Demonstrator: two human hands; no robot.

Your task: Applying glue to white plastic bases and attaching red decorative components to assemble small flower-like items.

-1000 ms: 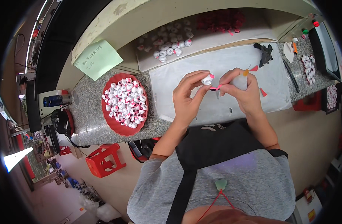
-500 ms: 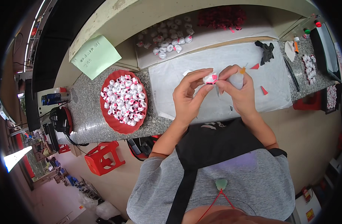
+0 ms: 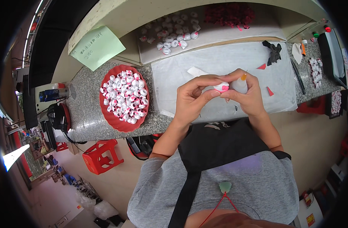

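Note:
My left hand [image 3: 191, 97] pinches a small round white piece with pink patches [image 3: 222, 87] between thumb and fingers, above the white work sheet. My right hand [image 3: 253, 98] is closed round a translucent needle-tip squeeze bottle [image 3: 240, 86], its orange neck and thin tip pointing up and away. The right thumb and index finger also press on the white-and-pink piece, so both hands meet at it. To the left, a red scalloped bowl [image 3: 120, 127] holds many similar white-and-pink pieces [image 3: 124, 95].
White pieces [image 3: 174, 43] and dark pink bits [image 3: 229, 16] lie on the shelf behind. A white strip [image 3: 197, 71], red scraps [image 3: 270, 91] and a crumpled black piece [image 3: 273, 53] rest on the sheet [image 3: 174, 79]. A red stool [image 3: 102, 156] stands below left.
Both hands have drawn closer around the piece, which has turned and sits slightly lower. The right thumb and index finger now press on it from the right.

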